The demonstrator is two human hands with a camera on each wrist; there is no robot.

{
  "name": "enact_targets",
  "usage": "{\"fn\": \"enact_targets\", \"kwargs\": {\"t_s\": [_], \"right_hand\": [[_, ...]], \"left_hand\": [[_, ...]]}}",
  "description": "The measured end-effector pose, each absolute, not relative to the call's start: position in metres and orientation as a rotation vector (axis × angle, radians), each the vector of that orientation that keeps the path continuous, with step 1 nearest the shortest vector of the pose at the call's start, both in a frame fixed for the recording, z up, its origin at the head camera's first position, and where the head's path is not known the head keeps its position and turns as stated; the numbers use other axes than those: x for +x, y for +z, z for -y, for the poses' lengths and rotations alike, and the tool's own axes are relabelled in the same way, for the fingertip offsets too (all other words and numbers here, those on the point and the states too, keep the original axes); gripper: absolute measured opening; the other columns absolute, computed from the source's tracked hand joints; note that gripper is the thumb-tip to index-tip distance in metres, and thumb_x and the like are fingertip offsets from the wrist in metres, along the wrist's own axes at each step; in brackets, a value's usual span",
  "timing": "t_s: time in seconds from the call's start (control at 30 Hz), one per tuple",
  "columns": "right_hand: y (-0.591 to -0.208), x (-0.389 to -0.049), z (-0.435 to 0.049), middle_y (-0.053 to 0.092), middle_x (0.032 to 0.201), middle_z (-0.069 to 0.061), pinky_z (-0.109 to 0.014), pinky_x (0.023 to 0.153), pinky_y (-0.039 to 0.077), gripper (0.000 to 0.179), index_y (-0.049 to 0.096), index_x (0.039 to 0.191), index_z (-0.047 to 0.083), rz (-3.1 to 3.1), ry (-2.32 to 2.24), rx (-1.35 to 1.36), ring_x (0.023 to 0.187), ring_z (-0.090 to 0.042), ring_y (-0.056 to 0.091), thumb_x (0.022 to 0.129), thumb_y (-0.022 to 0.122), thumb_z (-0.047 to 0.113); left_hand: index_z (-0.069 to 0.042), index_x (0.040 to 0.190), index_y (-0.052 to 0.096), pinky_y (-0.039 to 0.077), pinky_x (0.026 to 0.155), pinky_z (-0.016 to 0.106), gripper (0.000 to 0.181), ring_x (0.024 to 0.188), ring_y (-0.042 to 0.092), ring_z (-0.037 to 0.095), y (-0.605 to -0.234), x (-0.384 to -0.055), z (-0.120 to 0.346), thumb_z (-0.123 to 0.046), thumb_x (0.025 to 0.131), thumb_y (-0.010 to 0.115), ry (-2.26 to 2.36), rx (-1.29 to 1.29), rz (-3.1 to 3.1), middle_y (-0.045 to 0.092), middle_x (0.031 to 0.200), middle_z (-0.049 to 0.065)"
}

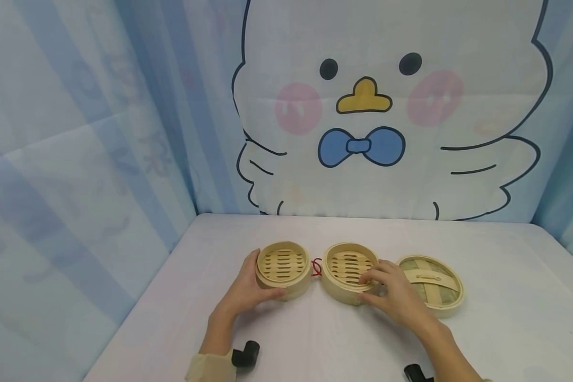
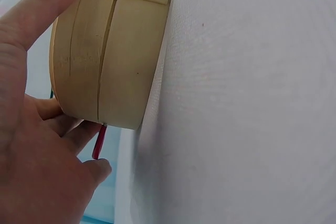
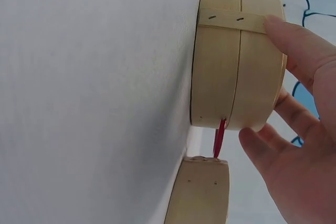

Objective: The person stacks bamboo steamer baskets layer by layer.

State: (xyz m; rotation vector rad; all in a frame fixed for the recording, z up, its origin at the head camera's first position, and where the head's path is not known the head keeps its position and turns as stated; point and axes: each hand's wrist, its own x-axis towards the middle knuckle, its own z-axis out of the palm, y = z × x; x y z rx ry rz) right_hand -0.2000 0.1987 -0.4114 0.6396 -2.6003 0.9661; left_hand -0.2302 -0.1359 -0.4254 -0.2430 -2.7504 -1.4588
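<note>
A round bamboo steamer basket (image 1: 291, 289) with a slotted base is held by my left hand (image 1: 248, 292); the thumb lies on its near wall and the fingers go round its left side. Beside it, my right hand (image 1: 397, 298) grips a second bamboo steamer basket (image 1: 339, 291), thumb on the front wall and fingers over the right of the rim. A red cord (image 1: 317, 267) shows between the two baskets. In the right wrist view my right thumb presses near the stapled strip of the second basket (image 3: 220, 72), and a red loop (image 3: 219, 139) hangs from its side.
A woven bamboo steamer lid (image 1: 432, 284) lies on the white table (image 1: 515, 318), just right of the second basket and partly behind my right hand. Behind the table hangs a light blue curtain (image 1: 215, 132) with a cartoon bird on it.
</note>
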Motion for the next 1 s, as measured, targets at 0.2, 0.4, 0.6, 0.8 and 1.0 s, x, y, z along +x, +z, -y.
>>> {"fn": "enact_targets", "kwargs": {"t_s": [0.2,0.4,0.6,0.8,1.0], "right_hand": [[-0.413,-0.2018,-0.1988,0.06,0.1,0.004,-0.06,0.095,0.045,0.024,0.072,0.091,0.018,2.53,0.978,0.677,0.117,-0.041,0.054,0.076,0.089,0.011],[-0.415,-0.2027,-0.1982,0.059,0.102,0.001,-0.063,0.098,0.042,0.026,0.07,0.091,0.016,2.477,1.005,0.706,0.12,-0.044,0.052,0.076,0.088,0.006],[-0.4168,-0.2033,-0.1968,0.057,0.1,0.005,-0.061,0.099,0.041,0.029,0.069,0.092,0.016,2.422,1.01,0.745,0.117,-0.039,0.053,0.074,0.087,0.001],[-0.4156,-0.2039,-0.1958,0.056,0.102,0.003,-0.062,0.102,0.038,0.029,0.069,0.093,0.016,2.394,1.027,0.735,0.121,-0.042,0.051,0.076,0.087,0.001],[-0.4133,-0.2031,-0.1952,0.058,0.102,0.0,-0.064,0.104,0.036,0.031,0.069,0.094,0.014,2.348,1.011,0.728,0.126,-0.047,0.047,0.073,0.087,-0.002]], "left_hand": [[0.003,0.158,0.017,0.021,0.117,0.057,0.119,0.148,0.023,0.041,-0.4272,-0.2302,0.1377,-0.026,0.072,0.094,-1.49,-0.253,2.736,0.026,0.159,0.025],[0.002,0.158,0.017,0.02,0.117,0.058,0.118,0.148,0.021,0.041,-0.4283,-0.23,0.1394,-0.025,0.073,0.094,-1.548,-0.236,2.717,0.025,0.16,0.024],[0.0,0.158,0.017,0.021,0.116,0.06,0.117,0.148,0.021,0.042,-0.4308,-0.23,0.1409,-0.026,0.074,0.093,-1.583,-0.211,2.705,0.025,0.161,0.024],[-0.003,0.159,0.016,0.025,0.114,0.063,0.119,0.146,0.026,0.045,-0.4324,-0.2297,0.1417,-0.031,0.073,0.093,-1.59,-0.156,2.717,0.025,0.16,0.024],[-0.006,0.16,0.017,0.028,0.111,0.064,0.119,0.143,0.031,0.047,-0.4338,-0.2296,0.1422,-0.033,0.073,0.093,-1.6,-0.127,2.717,0.028,0.16,0.024]]}}
